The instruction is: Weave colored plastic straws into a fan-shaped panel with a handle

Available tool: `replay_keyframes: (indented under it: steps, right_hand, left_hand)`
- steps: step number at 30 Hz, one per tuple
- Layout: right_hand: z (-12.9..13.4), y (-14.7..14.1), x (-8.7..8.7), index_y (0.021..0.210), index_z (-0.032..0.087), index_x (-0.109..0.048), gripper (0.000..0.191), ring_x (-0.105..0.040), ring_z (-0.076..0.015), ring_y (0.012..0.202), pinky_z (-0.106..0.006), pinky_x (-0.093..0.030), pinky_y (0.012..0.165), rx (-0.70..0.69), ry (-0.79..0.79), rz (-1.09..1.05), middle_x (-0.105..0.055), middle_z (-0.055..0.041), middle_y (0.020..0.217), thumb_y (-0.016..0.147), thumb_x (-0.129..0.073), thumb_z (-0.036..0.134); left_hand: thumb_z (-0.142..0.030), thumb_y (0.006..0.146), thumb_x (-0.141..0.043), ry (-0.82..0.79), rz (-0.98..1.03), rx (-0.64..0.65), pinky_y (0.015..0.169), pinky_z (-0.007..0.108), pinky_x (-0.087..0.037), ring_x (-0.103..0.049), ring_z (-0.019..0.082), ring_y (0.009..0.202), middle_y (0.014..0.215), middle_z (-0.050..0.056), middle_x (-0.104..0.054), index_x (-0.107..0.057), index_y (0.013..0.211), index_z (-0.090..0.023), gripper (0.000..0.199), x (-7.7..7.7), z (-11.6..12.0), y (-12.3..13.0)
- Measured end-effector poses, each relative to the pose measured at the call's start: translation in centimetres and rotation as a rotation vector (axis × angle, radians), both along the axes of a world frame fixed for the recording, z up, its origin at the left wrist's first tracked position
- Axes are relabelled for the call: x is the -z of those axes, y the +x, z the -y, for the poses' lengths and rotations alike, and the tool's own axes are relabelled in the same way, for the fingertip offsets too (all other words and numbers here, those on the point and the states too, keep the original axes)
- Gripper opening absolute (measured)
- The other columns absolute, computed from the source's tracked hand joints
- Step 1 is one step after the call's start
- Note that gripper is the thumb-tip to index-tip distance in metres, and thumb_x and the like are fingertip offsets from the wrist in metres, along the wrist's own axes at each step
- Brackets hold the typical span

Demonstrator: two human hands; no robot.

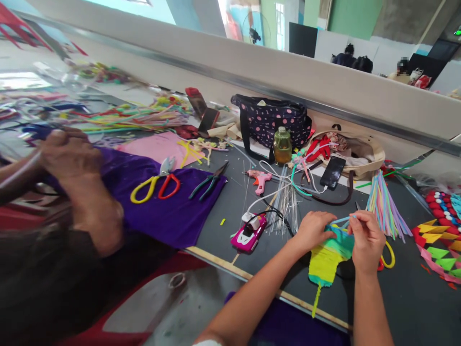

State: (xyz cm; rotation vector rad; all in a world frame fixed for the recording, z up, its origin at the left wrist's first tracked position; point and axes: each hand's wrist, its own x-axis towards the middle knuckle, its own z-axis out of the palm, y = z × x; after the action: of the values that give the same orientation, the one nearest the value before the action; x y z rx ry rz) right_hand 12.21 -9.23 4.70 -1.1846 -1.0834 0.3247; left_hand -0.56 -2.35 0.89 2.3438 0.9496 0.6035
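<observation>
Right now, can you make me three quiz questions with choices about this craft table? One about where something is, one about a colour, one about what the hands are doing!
1. Where do the pliers lie?
A. on the purple cloth
B. inside the dotted bag
C. on the phone

2. What colour is the glue gun?
A. green
B. black
C. pink

3. What are the left hand and right hand doing?
A. resting flat
B. both gripping the woven pipe-cleaner piece
C. holding scissors

Answers: 1 A, they rest on the cloth's edge; 2 C, its body is pink; 3 B, both hands pinch its top.
</observation>
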Motion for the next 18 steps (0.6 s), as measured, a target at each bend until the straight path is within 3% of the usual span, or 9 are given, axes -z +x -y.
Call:
replay_keyframes:
  steps: [8, 12, 15, 18]
  right_hand:
    - [1.1, -0.9, -1.4, 0.079, 0.019, -0.061, 0.014, -0.051, -0.0095, 0.054, -0.025, -0.044, 0.051, 0.031, 0.019, 0.038, -0.055, -0.0007, 0.081, 0.086, -0.062, 0.03]
    - [1.0, -1.5, -0.9, 0.076, 0.018, -0.06, 0.015, -0.054, -0.0103, 0.055, -0.025, -0.047, 0.051, 0.062, 0.039, -0.117, -0.054, -0.0003, 0.08, 0.083, -0.066, 0.03]
    - [0.6, -1.6, -0.4, 0.077, 0.017, -0.061, 0.016, -0.054, -0.0095, 0.054, -0.024, -0.047, 0.051, 0.091, 0.016, -0.239, -0.056, 0.0007, 0.077, 0.08, -0.07, 0.03]
    - [0.3, -1.6, -0.3, 0.08, 0.016, -0.063, 0.019, -0.054, -0.0094, 0.053, -0.023, -0.047, 0.051, 0.144, -0.032, -0.286, -0.057, 0.0013, 0.072, 0.078, -0.071, 0.032]
  left_hand:
    - [-0.035, 0.078, -0.072, 0.051, 0.031, -0.009, 0.076, 0.033, -0.04, -0.059, 0.023, 0.09, 0.095, 0.005, -0.07, -0.07, 0.1, -0.024, 0.025, -0.2, 0.4, -0.4]
    - [-0.035, 0.08, -0.069, 0.077, 0.0, -0.014, 0.077, 0.035, -0.04, -0.058, 0.024, 0.093, 0.097, 0.005, -0.068, -0.069, 0.101, -0.023, 0.024, 0.1, 0.6, -0.3]
    - [-0.035, 0.081, -0.068, 0.083, 0.014, -0.021, 0.084, 0.038, -0.04, -0.057, 0.025, 0.099, 0.103, 0.006, -0.067, -0.064, 0.11, -0.022, 0.032, 0.7, 1.0, -0.1]
    - [-0.03, 0.082, -0.066, 0.098, 0.127, -0.044, 0.1, 0.044, -0.035, -0.055, 0.025, 0.109, 0.115, 0.008, -0.064, -0.057, 0.114, -0.021, 0.034, 1.3, 1.5, 0.1]
